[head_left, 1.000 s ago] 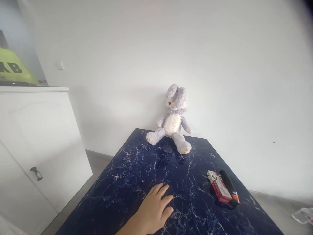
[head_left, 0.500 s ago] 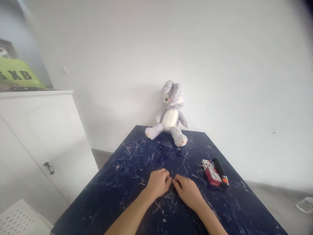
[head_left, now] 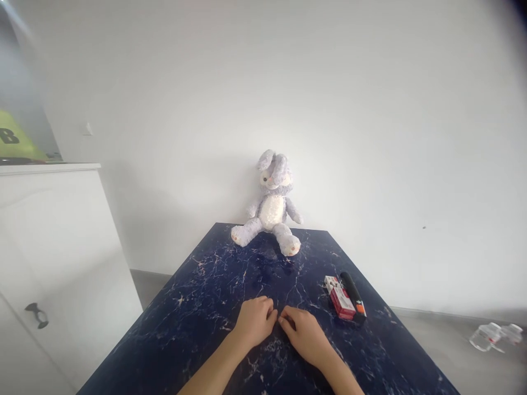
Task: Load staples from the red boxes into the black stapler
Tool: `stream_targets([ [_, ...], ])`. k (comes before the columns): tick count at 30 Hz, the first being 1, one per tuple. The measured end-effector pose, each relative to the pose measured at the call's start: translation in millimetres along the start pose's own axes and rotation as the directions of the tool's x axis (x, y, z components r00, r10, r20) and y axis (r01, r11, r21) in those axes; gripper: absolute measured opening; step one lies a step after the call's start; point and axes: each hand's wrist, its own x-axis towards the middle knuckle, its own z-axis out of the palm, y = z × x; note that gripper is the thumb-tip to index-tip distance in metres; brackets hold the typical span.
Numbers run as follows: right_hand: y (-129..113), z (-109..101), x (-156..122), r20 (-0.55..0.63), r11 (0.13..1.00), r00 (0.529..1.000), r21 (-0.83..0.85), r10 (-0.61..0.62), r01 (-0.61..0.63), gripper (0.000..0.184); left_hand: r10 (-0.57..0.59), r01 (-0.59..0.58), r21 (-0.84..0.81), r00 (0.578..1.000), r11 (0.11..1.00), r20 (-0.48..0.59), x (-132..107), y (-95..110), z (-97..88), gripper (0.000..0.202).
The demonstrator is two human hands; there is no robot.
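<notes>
The left hand (head_left: 253,323) and right hand (head_left: 303,332) lie palm-down on the dark blue marbled surface (head_left: 193,334), both loosely curled and empty, fingertips nearly meeting, with a red pack (head_left: 340,295) and black stick (head_left: 351,286) near the right hand and a plush rabbit (head_left: 269,213) at the far edge.

table (head_left: 197,307) | dark blue marble-look top — pale veins | level | far edge against wall (head_left: 370,137)

The left hand (head_left: 253,321) and right hand (head_left: 302,332) rest near the middle of the tabletop (head_left: 197,307). Open surface runs from them to the plush rabbit (head_left: 269,211) at the far edge. On the right, a red box (head_left: 340,291) and a black stick (head_left: 353,288) bar the way.
</notes>
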Motion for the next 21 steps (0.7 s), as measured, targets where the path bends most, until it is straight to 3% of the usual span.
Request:
stream_targets([
  [21,-9,5,0,0.041,0.996,0.999,-0.091,0.005,-0.001,0.011,0.005,-0.005,-0.061,1.0,0.998,0.015,1,-1,1.9,0.017],
])
